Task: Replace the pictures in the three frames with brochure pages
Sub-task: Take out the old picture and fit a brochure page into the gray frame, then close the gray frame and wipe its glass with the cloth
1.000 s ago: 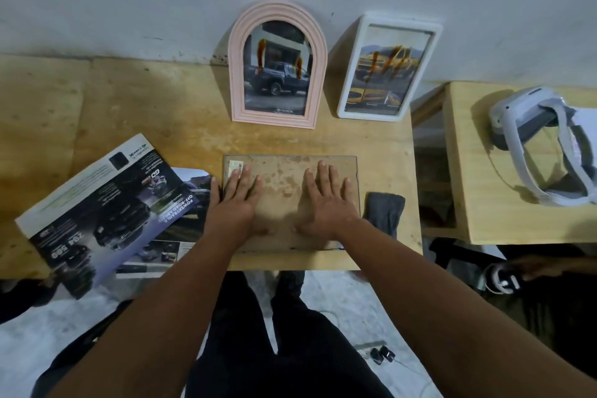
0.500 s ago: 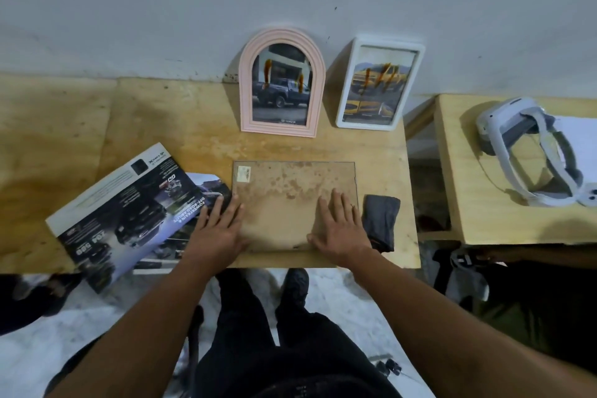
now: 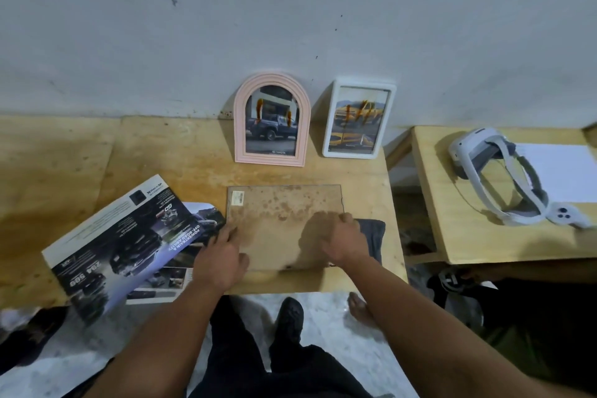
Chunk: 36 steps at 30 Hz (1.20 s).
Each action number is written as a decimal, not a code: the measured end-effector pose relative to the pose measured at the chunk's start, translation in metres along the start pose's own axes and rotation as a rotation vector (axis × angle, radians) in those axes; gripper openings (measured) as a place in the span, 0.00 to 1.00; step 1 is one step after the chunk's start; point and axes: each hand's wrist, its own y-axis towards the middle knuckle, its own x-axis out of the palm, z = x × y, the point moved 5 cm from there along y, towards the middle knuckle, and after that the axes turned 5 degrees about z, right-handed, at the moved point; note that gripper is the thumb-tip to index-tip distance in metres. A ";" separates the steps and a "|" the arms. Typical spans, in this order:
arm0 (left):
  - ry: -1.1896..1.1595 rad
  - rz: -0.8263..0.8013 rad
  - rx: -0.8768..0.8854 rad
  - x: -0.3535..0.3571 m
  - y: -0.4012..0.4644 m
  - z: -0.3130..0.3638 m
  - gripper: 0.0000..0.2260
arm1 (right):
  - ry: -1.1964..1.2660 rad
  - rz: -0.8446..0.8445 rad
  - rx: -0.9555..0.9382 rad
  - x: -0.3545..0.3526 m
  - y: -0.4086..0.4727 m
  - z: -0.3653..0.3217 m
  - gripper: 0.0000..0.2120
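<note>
The left hand lies at the near-left corner of the board, fingers extended and close together along its left edge, thumb reaching onto the board's surface. The right hand sits at the board's near-right part with its fingers curled at the right edge; whether they grip the edge or only press on it cannot be told. The board, a brown stained frame back with a small sticker at its far-left corner, lies flat on the worktop between the two hands and stretches away from them.

Just left of the left hand the brochure lies open, its dark pages of cars overhanging the near edge of the worktop. Just right of the right hand, touching the board's right edge, is a grey cloth.

Beyond the hands, two frames lean on the wall: the pink arch, holding a truck picture, ahead of the left hand, and the white frame, holding a yellow car picture, ahead of the right hand.

Far right of the right hand, on a separate table, rests a white headset.
</note>
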 end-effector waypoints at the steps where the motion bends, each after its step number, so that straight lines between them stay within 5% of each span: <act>1: -0.044 0.020 -0.042 -0.003 -0.004 0.001 0.31 | 0.042 0.021 0.079 0.000 -0.004 0.007 0.27; 6: -0.323 -0.019 -0.257 0.001 -0.015 -0.004 0.24 | 0.220 0.012 0.192 0.014 -0.016 0.020 0.28; 11: -0.504 -0.115 -0.321 0.007 -0.014 -0.009 0.33 | 0.401 -0.078 0.294 0.022 -0.010 0.030 0.32; 19: -0.623 -0.149 -0.414 0.002 -0.011 -0.027 0.41 | 0.601 -0.058 0.157 0.000 -0.009 0.037 0.21; 26: -0.942 0.015 -0.454 -0.065 0.009 -0.037 0.11 | 1.130 -0.117 0.370 -0.049 -0.014 0.047 0.10; 36: -1.065 0.083 -0.271 -0.114 0.028 -0.043 0.06 | 1.139 -0.240 0.242 -0.091 -0.004 0.045 0.12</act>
